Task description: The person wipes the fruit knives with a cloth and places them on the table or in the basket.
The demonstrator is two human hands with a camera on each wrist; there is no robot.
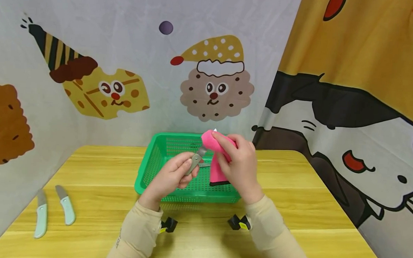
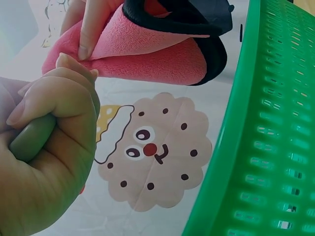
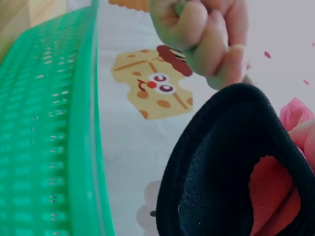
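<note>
My left hand [image 1: 171,174] grips a small knife [image 1: 194,163] by its grey-green handle, blade pointing up and to the right. In the left wrist view the handle's end [image 2: 33,138] pokes out of the curled fingers. My right hand [image 1: 242,163] pinches a pink cloth [image 1: 219,171] with black edging, folded over the blade. Most of the blade is hidden by the cloth, and a bit of its tip shows above. The black-edged side of the cloth [image 3: 216,132] hangs down in the right wrist view. Both hands are over a green basket [image 1: 140,180].
Two more knives with mint handles, a nearer one [image 1: 41,216] and another [image 1: 66,207], lie on the wooden table [image 1: 97,178] at left. A metal piece [image 1: 204,165] shows inside the basket. Behind hangs a printed curtain [image 1: 127,33].
</note>
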